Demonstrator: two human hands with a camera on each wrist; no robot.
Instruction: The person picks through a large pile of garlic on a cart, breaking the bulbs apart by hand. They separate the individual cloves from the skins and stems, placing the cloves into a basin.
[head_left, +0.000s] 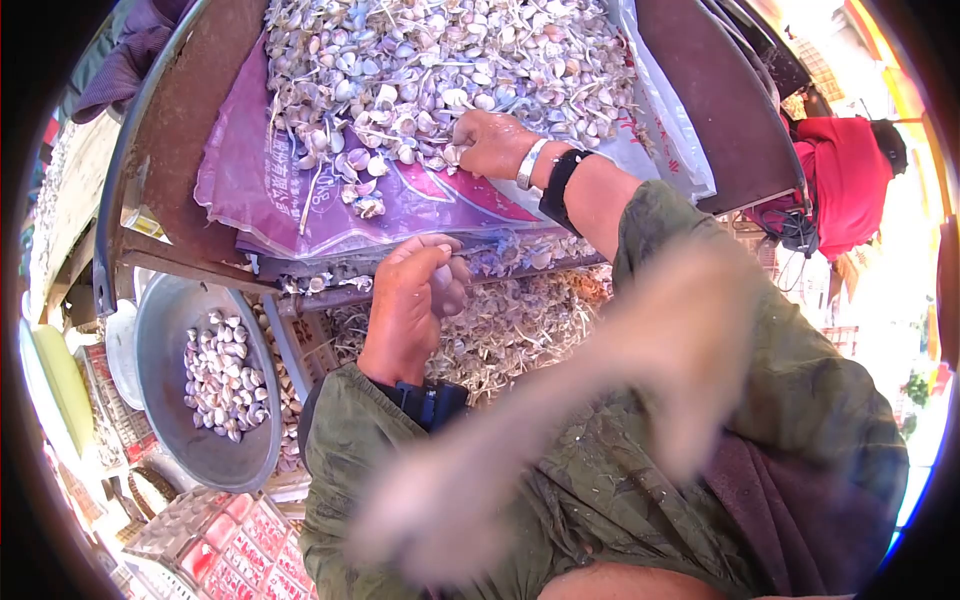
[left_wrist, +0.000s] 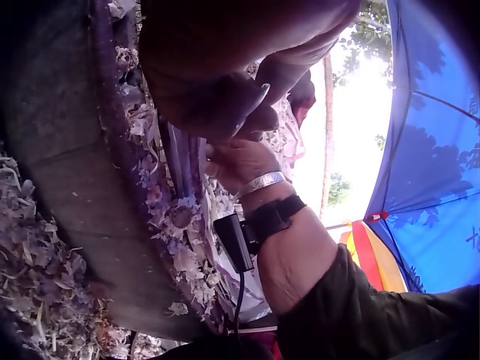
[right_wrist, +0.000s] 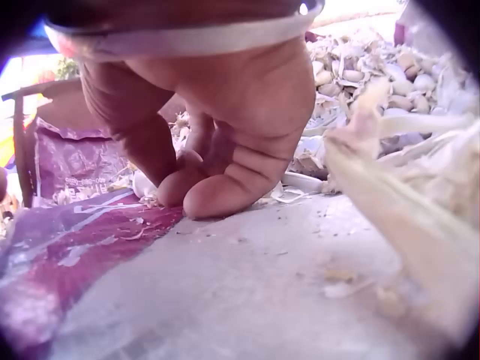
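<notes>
Garlic pile (head_left: 440,60) is spread over a purple sack (head_left: 250,190) in the upper middle of the head frame, lying up-frame from both hands. Right hand (head_left: 492,142) is set at the pile's lower edge, fingers curled down among the cloves; in the right wrist view the fingertips (right_wrist: 217,196) are pressed onto the sack, but whether a clove is pinched cannot be told. Left hand (head_left: 415,300) is held lower, mid-frame, just below the sack's front edge, fingers loosely curled, nothing clearly gripped. Right hand is plainly nearer the pile. Metal basin (head_left: 160,330) with peeled cloves (head_left: 222,375) sits at lower left, closer to the left hand.
</notes>
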